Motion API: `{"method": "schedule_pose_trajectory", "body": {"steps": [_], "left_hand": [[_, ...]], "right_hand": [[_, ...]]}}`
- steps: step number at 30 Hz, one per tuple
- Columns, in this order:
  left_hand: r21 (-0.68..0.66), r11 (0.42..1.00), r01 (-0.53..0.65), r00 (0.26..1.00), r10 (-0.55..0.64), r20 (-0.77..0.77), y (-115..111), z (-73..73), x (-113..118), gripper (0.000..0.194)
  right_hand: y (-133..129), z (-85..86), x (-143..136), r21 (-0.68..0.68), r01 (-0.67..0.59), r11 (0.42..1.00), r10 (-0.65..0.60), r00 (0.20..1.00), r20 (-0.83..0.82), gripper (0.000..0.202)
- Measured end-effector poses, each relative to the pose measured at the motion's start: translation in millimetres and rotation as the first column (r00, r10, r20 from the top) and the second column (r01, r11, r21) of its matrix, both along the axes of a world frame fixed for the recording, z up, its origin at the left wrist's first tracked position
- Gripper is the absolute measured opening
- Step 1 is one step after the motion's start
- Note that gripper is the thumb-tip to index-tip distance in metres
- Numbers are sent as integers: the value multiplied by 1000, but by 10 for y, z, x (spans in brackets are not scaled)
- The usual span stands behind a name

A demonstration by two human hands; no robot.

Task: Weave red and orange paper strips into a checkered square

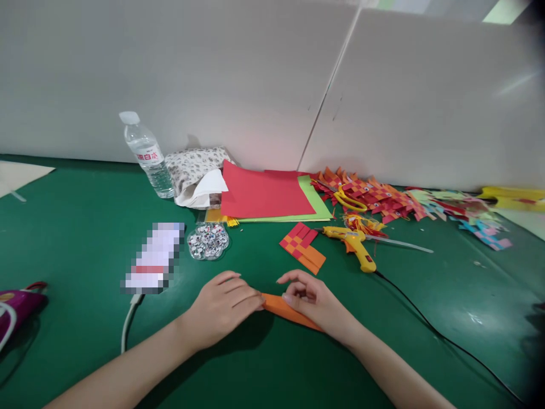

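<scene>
Between my two hands lies a folded strip of orange paper (279, 305), slanting down to the right. My left hand (227, 304) closes over its left end, fingertips pressed on the paper. The thumb of my right hand (309, 298) rests along the strip with the fingers curled, and the strip's right end passes under that hand. Just beyond, a woven red and orange paper piece (302, 247) lies flat, with loose strips at its edges. A yellow hot glue gun (357, 247) rests to its right, a clear glue stick at its back.
A case of googly eyes (208, 241), a phone (155, 255) on a cable and a water bottle (149, 156) stand left. Red paper sheets (264, 193) lie by the wall. Woven paper pieces (374, 193) and yellow scissors (349, 200) lie right; the glue gun's cord (443, 336) runs right.
</scene>
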State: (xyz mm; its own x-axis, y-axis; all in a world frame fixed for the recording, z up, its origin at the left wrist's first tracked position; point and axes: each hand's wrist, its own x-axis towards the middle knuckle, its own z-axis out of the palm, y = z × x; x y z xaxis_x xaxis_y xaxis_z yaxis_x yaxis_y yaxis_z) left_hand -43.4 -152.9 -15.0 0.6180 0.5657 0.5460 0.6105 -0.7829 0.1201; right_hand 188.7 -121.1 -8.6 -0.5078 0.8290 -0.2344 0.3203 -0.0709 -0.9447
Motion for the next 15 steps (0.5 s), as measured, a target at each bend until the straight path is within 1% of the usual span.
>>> {"method": "schedule_pose_trajectory", "body": {"steps": [6, 10, 12, 15], "left_hand": [[46, 999, 15, 999, -13, -40, -33, -17, 26, 18], [99, 994, 38, 999, -37, -4, -49, 0, 58, 16], [94, 994, 54, 999, -54, -4, -64, 3, 89, 15], [57, 994, 88, 996, -87, -35, -105, -24, 142, 15]], "right_hand": [[-46, -24, -37, -29, -3, 1000, 2, 1000, -30, 28], [-38, -21, -59, -12, 18, 1000, -18, 1000, -24, 26], [-48, -24, -84, -20, 26, 999, -27, 999, -44, 25], [-97, -40, -119, -39, 8, 999, -10, 999, -53, 25]]}}
